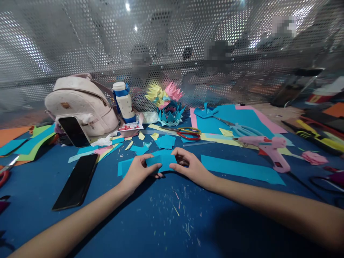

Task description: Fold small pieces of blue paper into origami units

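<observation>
Held paper: I see a small blue paper piece [162,163] between the two hands, raised a little over the near-middle of the blue tabletop [134,229].
Left hand: the left hand [139,170] pinches one end, thumb in front, fingertips partly hidden behind.
Right hand: the right hand [190,166] grips the other end between thumb and curled fingers.
Just beyond: blue scraps [165,142] crowd the space past the hands, with yellow-handled scissors [189,129] and red-handled scissors [189,135] farther back.
Right side: a long blue strip [239,168] lies beside the right hand; past it rests a pink glue gun [268,143], its black cord [306,185] trailing near the forearm.
Left side: a flat phone [76,182] lies near the left forearm; an upright phone [74,132] leans against a pale backpack [82,102].
Back: a bottle [125,104] and yellow, pink and blue paper flowers [170,113] stand before a perforated metal screen [94,43].
Hidden: the fingers cover both paper ends.
</observation>
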Demonstrator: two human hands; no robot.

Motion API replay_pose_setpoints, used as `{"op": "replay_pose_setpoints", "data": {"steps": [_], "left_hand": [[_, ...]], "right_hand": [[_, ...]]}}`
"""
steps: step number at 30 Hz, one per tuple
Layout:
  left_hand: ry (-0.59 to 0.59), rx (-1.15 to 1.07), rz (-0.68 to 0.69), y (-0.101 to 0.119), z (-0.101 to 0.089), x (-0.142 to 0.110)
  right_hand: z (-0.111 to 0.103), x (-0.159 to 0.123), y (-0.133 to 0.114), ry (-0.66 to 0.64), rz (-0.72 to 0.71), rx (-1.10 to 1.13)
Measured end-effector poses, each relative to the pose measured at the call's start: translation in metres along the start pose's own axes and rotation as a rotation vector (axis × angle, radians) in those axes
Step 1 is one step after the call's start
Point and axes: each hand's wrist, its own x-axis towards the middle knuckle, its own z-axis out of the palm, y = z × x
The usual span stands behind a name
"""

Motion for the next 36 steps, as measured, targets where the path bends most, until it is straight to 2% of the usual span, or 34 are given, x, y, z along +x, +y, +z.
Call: {"op": "replay_pose_setpoints", "data": {"steps": [6,10,17,20,28,31,36], "left_hand": [[-0.024,0.080,0.053,-0.0003,-0.0001,0.0001],[-0.059,0.131,0.117,0.0006,-0.0010,-0.0013],[-0.220,0.037,0.058,0.0074,-0.0042,-0.0016],[-0.216,-0.029,0.018,0.0063,-0.0071,-0.0007],[-0.280,0.029,0.051,0.0021,-0.0089,0.0021],[-0.265,0.037,0.042,0.0027,-0.0080,0.0024],[-0.227,0.150,0.074,0.0033,-0.0073,0.0012]], "right_hand": [[-0.0010,0.0002,-0.0063,-0.176,-0.122,-0.036],[0.0001,0.0009,-0.0059,-0.221,-0.190,-0.100],[0.0012,0.0018,-0.0045,-0.162,-0.173,-0.206],[0.0009,0.0020,-0.0042,-0.143,-0.162,-0.222],[0.0010,0.0025,-0.0072,-0.107,-0.108,-0.169],[0.0015,0.0031,-0.0046,-0.060,-0.053,-0.100],[0.0020,0.0041,-0.0001,-0.076,-0.008,-0.103]]}}
